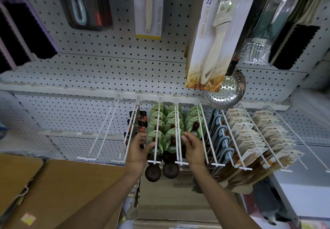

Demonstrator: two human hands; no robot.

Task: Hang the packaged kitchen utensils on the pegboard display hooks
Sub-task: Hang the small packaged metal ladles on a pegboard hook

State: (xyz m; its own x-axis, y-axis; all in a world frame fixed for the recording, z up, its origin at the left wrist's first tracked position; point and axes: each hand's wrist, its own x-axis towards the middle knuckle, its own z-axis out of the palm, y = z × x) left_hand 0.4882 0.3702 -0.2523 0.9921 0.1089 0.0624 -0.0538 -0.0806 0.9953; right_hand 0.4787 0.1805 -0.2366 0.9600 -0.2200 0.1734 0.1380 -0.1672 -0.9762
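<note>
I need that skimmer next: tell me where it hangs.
In the head view, the skimmer hangs right of centre, just below the fruit knife box, above the hooks of blue-handled tools.

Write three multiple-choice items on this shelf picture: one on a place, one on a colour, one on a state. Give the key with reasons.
1. Where does the steel skimmer hang?
A. Behind the fruit knife box, upper right
B. On the empty hook at far left
C. On the brown boxes

2. What colour are the round cards on the dark spoons?
A. Red
B. Green
C. Blue

3. What is the left hand doing?
A. Hanging idle
B. Pinching a green card on its hook
C. Holding a brush

Key: A, its perforated bowl shows under the box; B, the cards are green; B, fingers and thumb close on the front card.
</note>
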